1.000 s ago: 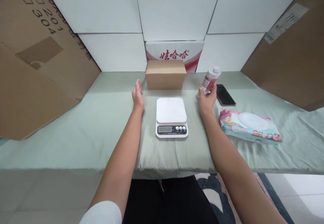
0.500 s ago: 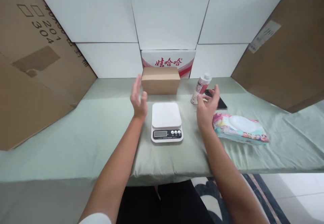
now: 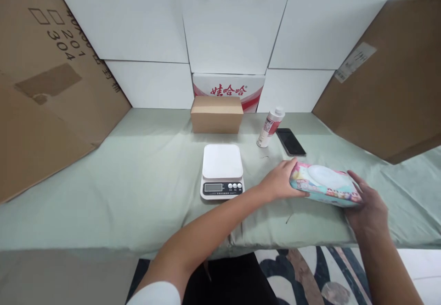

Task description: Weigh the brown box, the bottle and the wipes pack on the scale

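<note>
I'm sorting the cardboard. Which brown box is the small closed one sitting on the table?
The small brown box behind the scale; the other brown pieces are large cardboard sheets leaning at the sides.

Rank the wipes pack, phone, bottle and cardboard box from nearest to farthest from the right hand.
From the right hand:
1. Wipes pack, touching it.
2. Phone, behind the pack.
3. Bottle, left of the phone.
4. Cardboard box, far back, centre.

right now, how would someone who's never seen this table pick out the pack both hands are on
Start at the white kitchen scale in the middle of the green-covered table, then look to its right, toward the near edge. The wet wipes pack lies flat there, with the left hand and right hand at its ends. It alone is soft and pastel-printed, with a white oval lid.
</note>
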The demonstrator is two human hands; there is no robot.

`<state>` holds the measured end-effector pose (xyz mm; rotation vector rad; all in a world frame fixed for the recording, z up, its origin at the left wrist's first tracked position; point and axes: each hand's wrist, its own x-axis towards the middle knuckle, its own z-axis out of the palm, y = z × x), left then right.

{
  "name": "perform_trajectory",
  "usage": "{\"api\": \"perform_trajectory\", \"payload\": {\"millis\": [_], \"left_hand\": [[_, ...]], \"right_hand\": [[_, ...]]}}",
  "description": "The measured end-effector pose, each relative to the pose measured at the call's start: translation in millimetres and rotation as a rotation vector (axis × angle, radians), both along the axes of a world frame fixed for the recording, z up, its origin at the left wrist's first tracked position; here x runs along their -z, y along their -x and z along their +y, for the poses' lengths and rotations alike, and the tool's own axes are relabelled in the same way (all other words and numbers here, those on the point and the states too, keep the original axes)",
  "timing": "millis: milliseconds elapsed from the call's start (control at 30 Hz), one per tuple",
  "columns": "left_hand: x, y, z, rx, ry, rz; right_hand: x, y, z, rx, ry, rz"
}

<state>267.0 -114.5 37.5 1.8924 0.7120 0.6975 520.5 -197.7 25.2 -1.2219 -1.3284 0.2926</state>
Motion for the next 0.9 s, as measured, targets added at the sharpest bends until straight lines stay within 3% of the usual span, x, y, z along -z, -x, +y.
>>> {"api": "perform_trajectory", "payload": {"millis": [133, 233, 300, 400, 500, 567, 667, 767, 900], "left_hand": [[0.1, 5, -2, -0.019, -0.041, -0.064], [-15.4, 29, -3, -0.036, -0.148, -0.126], [-31.8, 62, 0, -0.049, -0.268, -0.188], [-54.8, 131, 6, -0.119, -0.409, -0.248], [-61.4, 202, 13, -0.267, -0.406, -0.230], [-53.9, 238, 17, -0.372, -0.338, -0.220], [-32.4, 268, 22, -0.470, -0.184, -0.246], [-14.1, 277, 23, -0.486, -0.080, -0.245], [-5.7, 278, 24, -0.482, -0.060, -0.231]], "right_hand": [[-2.1, 14, 2, 0.043, 0.218, 0.502], [-20.0, 49, 1, 0.048, 0.190, 0.604], [-42.1, 86, 6, 0.031, 0.132, 0.619], [-77.9, 157, 26, 0.009, 0.047, 0.723], [-95.8, 225, 54, -0.153, 0.065, 0.767], [-93.2, 259, 72, -0.235, 0.106, 0.747], [-75.2, 286, 88, -0.284, 0.207, 0.741], [-55.2, 294, 92, -0.290, 0.266, 0.744], [-39.9, 292, 94, -0.321, 0.261, 0.675]]}}
